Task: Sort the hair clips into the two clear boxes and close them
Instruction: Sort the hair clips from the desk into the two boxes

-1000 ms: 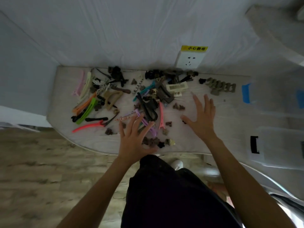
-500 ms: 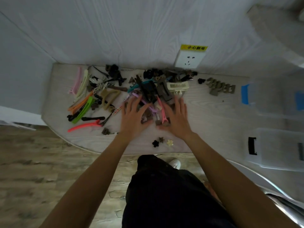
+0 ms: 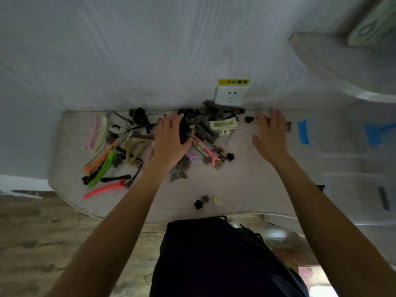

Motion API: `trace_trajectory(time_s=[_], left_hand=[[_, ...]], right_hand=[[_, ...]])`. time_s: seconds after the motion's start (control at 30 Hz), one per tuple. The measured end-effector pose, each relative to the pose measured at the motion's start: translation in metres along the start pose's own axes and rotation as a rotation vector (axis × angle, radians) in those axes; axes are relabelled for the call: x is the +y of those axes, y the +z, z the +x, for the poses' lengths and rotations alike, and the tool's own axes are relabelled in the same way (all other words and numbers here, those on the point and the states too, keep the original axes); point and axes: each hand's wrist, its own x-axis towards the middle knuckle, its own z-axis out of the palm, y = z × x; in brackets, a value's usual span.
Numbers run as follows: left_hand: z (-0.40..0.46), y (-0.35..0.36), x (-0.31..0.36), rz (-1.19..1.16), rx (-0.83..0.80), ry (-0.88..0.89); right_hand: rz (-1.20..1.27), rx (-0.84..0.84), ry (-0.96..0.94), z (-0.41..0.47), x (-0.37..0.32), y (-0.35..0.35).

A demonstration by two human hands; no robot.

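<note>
2 clear boxes (image 3: 362, 189) at right — 3 tiny clips (image 3: 206, 202) apart.

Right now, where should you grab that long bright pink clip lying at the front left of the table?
Probably pinch the coral pink clip near its thicker hinged end, on the right by the black clip. Come from above with the left hand, fingers across its narrow width. It lies flat, and its left tip tapers thin, so that end would likely slip.
</note>
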Motion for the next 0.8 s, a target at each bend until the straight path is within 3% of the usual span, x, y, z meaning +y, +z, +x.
trace_trajectory(time_s=[0.1,0.23,0.3,0.37,0.43,0.53,0.67,0.8], left_hand=[[0.020,0.004,0.005,0.126,-0.201,-0.031],[0.022,0.000,-0.009,0.069,-0.315,-0.015],[0.019,-0.008,-0.020,0.036,-0.342,0.037],[0.017,-0.017,-0.027,-0.010,-0.389,0.081],[0.017,-0.027,-0.027,-0.026,-0.411,0.126],[0.017,-0.036,-0.026,-0.056,-0.371,0.141],[0.019,-0.038,-0.032,-0.088,-0.386,0.157],[0.020,-0.051,-0.026,-0.103,-0.319,0.230]], right_hand=[[-0.080,-0.166,0.114,0.012,0.014,0.002],[-0.066,-0.148,0.074,0.000,0.016,0.005],[0.090,-0.209,0.036,-0.013,0.006,0.006],[0.434,-0.294,0.116,-0.024,-0.008,0.001],[0.627,-0.341,0.181,-0.030,-0.014,0.001],[0.434,-0.255,0.191,-0.037,-0.012,0.011],[0.382,-0.098,0.142,-0.047,-0.021,0.011],[0.090,-0.268,0.029,-0.050,-0.030,0.015]])
